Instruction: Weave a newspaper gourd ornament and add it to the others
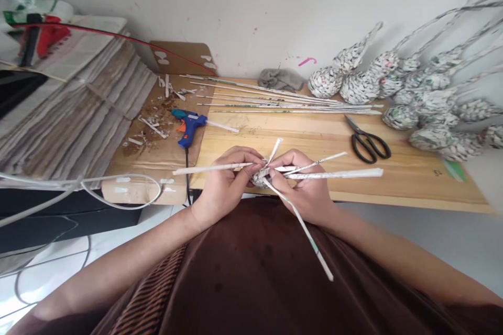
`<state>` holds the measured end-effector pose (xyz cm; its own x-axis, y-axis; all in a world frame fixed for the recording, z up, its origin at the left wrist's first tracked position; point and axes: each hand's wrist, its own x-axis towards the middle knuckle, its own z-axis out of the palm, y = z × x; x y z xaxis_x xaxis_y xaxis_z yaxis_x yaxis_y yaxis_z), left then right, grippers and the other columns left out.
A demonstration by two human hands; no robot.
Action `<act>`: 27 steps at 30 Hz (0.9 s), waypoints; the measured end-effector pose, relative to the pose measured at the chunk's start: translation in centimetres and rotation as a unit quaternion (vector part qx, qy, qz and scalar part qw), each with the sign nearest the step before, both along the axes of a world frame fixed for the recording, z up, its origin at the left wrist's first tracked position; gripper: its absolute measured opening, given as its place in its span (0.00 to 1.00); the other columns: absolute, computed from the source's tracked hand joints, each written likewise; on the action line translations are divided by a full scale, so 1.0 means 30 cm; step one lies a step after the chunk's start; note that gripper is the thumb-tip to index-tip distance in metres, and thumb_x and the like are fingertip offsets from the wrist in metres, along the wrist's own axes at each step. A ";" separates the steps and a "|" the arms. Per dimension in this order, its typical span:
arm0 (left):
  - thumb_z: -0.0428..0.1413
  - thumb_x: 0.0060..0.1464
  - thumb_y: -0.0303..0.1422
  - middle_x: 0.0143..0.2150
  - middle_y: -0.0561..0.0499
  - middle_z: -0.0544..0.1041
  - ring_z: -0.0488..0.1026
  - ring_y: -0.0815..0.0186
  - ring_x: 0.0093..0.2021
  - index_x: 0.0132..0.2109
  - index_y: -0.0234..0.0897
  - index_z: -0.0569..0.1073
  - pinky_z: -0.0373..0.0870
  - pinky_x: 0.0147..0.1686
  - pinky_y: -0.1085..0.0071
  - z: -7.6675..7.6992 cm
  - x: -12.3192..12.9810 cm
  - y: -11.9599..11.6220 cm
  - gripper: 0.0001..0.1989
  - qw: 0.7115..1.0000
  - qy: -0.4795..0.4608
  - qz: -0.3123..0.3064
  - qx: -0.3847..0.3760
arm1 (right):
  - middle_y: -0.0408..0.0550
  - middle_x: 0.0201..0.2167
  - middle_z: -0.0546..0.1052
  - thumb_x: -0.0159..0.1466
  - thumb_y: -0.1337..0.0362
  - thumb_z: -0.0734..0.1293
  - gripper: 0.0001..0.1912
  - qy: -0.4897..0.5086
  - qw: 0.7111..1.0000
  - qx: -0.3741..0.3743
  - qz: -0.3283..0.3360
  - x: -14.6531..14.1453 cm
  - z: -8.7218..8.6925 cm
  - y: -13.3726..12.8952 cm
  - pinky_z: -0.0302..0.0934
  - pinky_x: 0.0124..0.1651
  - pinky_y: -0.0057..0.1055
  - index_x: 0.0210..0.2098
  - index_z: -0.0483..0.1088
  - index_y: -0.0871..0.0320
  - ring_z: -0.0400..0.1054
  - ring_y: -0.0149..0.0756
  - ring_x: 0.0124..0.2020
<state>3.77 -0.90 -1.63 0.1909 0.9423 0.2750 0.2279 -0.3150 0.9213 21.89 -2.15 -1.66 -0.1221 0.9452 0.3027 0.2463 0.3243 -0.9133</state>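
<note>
Between my two hands is a small woven ball of rolled newspaper point(259, 179), held at the front edge of the table. My left hand point(231, 180) pinches it from the left, thumb and fingertips meeting at its top. From the other side my right hand point(302, 183) grips it, the thumb pressed near the strip bases. Loose rolled paper strips stick out around the ball: a long one point(310, 235) slants down over my lap, a thick one point(349, 173) points right, another lies across my left fingers. My palms hide much of the ball.
Black-handled scissors point(369, 141) lie on the right of the wooden table point(275, 128), before several woven paper pieces point(424, 94). Thin paper tubes point(291, 99) lie behind my hands. A blue glue gun point(190, 126) and stacked newspapers point(78, 99) are at left.
</note>
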 end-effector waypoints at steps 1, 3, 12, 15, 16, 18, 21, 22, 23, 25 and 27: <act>0.58 0.61 0.28 0.42 0.45 0.79 0.78 0.62 0.44 0.37 0.35 0.80 0.77 0.40 0.69 -0.003 0.000 0.000 0.06 1.000 -0.006 -0.002 -0.004 | 0.43 0.27 0.76 0.61 0.69 0.70 0.03 0.009 1.000 -0.020 -0.004 -0.004 0.002 0.000 0.62 0.28 0.27 0.34 0.71 0.58 0.68 0.29 0.25; 0.59 0.62 0.29 0.43 0.45 0.79 0.77 0.62 0.44 0.37 0.35 0.80 0.76 0.36 0.71 -0.010 -0.002 0.000 0.06 1.000 -0.020 -0.007 -0.014 | 0.40 0.24 0.73 0.61 0.69 0.70 0.05 0.034 0.997 -0.063 -0.004 -0.011 0.010 0.001 0.57 0.24 0.25 0.34 0.69 0.57 0.64 0.26 0.22; 0.58 0.63 0.31 0.45 0.45 0.79 0.77 0.64 0.42 0.40 0.37 0.80 0.76 0.33 0.72 -0.032 -0.025 0.007 0.06 0.999 -0.029 -0.032 -0.008 | 0.38 0.24 0.74 0.59 0.69 0.68 0.12 0.096 0.981 -0.166 0.013 -0.032 0.068 0.022 0.59 0.22 0.25 0.43 0.69 0.59 0.66 0.26 0.20; 0.59 0.63 0.30 0.45 0.46 0.80 0.78 0.64 0.42 0.39 0.37 0.80 0.76 0.36 0.71 -0.033 -0.026 0.010 0.05 0.999 -0.037 -0.025 -0.004 | 0.37 0.21 0.73 0.58 0.68 0.68 0.11 0.107 0.975 -0.193 0.015 -0.035 0.080 0.026 0.62 0.24 0.27 0.41 0.70 0.58 0.67 0.28 0.20; 0.59 0.62 0.30 0.44 0.46 0.80 0.78 0.64 0.43 0.39 0.37 0.80 0.76 0.37 0.71 -0.034 -0.025 0.011 0.05 0.999 -0.041 -0.020 0.000 | 0.37 0.20 0.72 0.58 0.67 0.68 0.11 0.108 0.973 -0.206 0.015 -0.035 0.082 0.028 0.62 0.25 0.27 0.41 0.71 0.58 0.67 0.29 0.20; 0.59 0.62 0.28 0.44 0.46 0.81 0.78 0.64 0.44 0.38 0.37 0.80 0.76 0.42 0.69 -0.034 -0.026 0.012 0.05 0.999 -0.045 -0.015 0.015 | 0.37 0.19 0.71 0.57 0.68 0.68 0.11 0.116 0.965 -0.233 0.012 -0.037 0.082 0.033 0.62 0.24 0.27 0.40 0.72 0.59 0.66 0.29 0.19; 0.59 0.63 0.27 0.44 0.47 0.81 0.77 0.64 0.47 0.39 0.37 0.80 0.74 0.49 0.67 -0.033 -0.033 0.015 0.05 0.998 -0.031 -0.022 0.048 | 0.37 0.18 0.71 0.54 0.69 0.68 0.11 0.146 0.951 -0.271 0.014 -0.041 0.072 0.039 0.61 0.22 0.26 0.38 0.73 0.59 0.64 0.28 0.18; 0.58 0.63 0.26 0.44 0.47 0.81 0.77 0.65 0.47 0.40 0.37 0.80 0.73 0.50 0.67 -0.032 -0.037 0.016 0.06 0.998 -0.021 -0.028 0.059 | 0.37 0.18 0.71 0.54 0.69 0.68 0.11 0.157 0.947 -0.279 0.017 -0.042 0.066 0.041 0.61 0.22 0.26 0.38 0.73 0.58 0.64 0.28 0.18; 0.58 0.63 0.26 0.44 0.47 0.81 0.77 0.65 0.47 0.40 0.37 0.80 0.73 0.50 0.67 -0.031 -0.040 0.017 0.06 0.997 -0.010 -0.033 0.069 | 0.37 0.18 0.72 0.54 0.68 0.68 0.11 0.166 0.944 -0.285 0.017 -0.043 0.061 0.042 0.62 0.22 0.26 0.38 0.74 0.58 0.65 0.28 0.18; 0.58 0.63 0.26 0.44 0.46 0.82 0.77 0.64 0.47 0.40 0.37 0.80 0.73 0.50 0.66 -0.024 -0.045 0.017 0.06 0.995 0.017 -0.041 0.092 | 0.38 0.20 0.74 0.53 0.68 0.69 0.11 0.182 0.939 -0.290 0.010 -0.045 0.051 0.044 0.64 0.22 0.26 0.38 0.74 0.58 0.66 0.28 0.19; 0.61 0.60 0.28 0.42 0.46 0.82 0.78 0.64 0.45 0.38 0.37 0.80 0.73 0.48 0.66 -0.012 -0.048 0.016 0.02 0.993 0.040 -0.039 0.108 | 0.38 0.21 0.75 0.53 0.68 0.70 0.13 0.196 0.936 -0.292 0.002 -0.048 0.045 0.046 0.65 0.23 0.26 0.38 0.73 0.57 0.67 0.29 0.20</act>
<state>2.33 -0.42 -1.99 0.2909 0.8447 0.4493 0.2640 -0.5222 0.8109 20.44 -0.78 -0.33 -0.1141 0.9633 -0.2429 -0.1442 -0.2580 -0.9553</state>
